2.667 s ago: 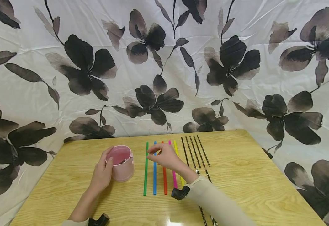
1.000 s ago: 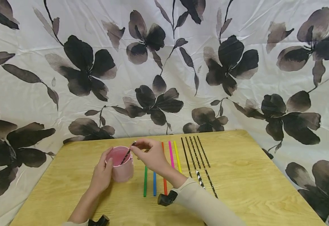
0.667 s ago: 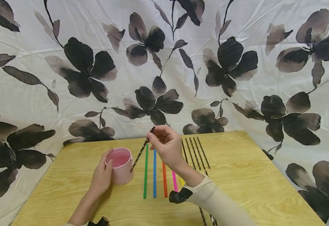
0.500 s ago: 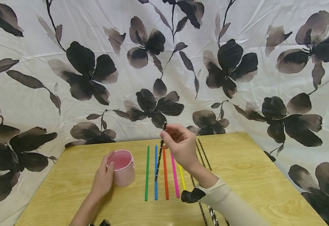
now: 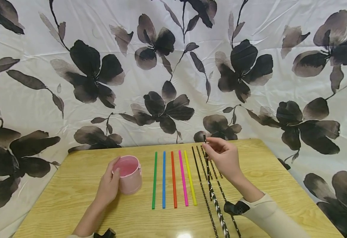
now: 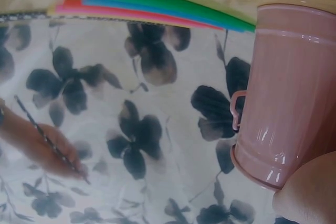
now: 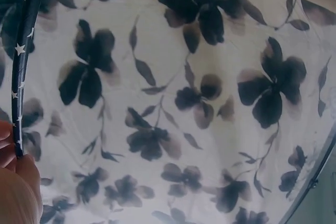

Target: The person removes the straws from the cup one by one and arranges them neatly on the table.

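Note:
My left hand [image 5: 107, 186] grips the side of a small pink bucket [image 5: 131, 182] standing on the table; a handle lug [image 6: 238, 111] shows on its wall in the left wrist view. Its visible inner wall is plain pink. Farther right, my right hand [image 5: 226, 160] pinches a black straw [image 5: 207, 162] near its top end, between thumb and fingers. White stars mark this straw in the right wrist view. It hangs nearly upright over the patterned straws [image 5: 205, 196] laid out at the right, overlapping some of them in the head view.
A row of green [image 5: 154, 180], blue [image 5: 163, 180], red [image 5: 174, 180], pink [image 5: 183, 178] and yellow [image 5: 190, 178] straws lies between the hands on the wooden table [image 5: 72, 185]. A floral cloth [image 5: 173, 66] hangs behind the far edge.
The right hand has drawn the black straw up out of the bucket and carried it right, past the coloured straws. My left hand stays on the bucket.

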`<act>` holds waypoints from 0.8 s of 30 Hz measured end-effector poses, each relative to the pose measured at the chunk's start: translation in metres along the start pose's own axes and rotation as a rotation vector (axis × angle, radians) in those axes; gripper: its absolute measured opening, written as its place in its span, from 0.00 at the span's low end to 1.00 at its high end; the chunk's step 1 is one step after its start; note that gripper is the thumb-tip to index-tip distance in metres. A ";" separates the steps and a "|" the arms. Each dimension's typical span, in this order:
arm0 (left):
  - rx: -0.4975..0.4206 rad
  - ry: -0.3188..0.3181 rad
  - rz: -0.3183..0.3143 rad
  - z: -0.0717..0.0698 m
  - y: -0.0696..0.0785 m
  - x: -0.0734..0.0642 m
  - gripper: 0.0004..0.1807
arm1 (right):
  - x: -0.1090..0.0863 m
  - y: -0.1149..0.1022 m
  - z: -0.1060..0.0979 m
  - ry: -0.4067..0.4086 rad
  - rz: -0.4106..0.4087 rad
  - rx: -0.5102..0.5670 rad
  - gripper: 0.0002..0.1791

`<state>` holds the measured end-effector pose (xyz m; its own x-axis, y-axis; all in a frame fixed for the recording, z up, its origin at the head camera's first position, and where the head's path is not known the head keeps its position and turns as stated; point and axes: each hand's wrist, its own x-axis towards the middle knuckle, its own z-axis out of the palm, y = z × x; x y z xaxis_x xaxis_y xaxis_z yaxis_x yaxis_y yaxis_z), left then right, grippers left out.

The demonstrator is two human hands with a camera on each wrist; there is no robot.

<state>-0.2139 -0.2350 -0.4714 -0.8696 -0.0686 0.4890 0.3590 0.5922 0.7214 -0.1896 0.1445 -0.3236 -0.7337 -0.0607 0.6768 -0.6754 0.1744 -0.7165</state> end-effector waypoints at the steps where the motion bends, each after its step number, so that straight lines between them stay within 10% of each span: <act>1: 0.002 0.000 0.001 0.000 0.000 0.000 0.22 | -0.002 0.003 -0.003 -0.002 0.004 -0.010 0.11; 24: 0.001 -0.013 0.005 0.000 -0.002 0.001 0.22 | -0.049 0.059 -0.049 -0.021 0.181 -0.132 0.13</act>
<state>-0.2150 -0.2361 -0.4723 -0.8724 -0.0551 0.4857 0.3627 0.5933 0.7186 -0.1901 0.2064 -0.3906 -0.8444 -0.0371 0.5345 -0.5180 0.3113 -0.7967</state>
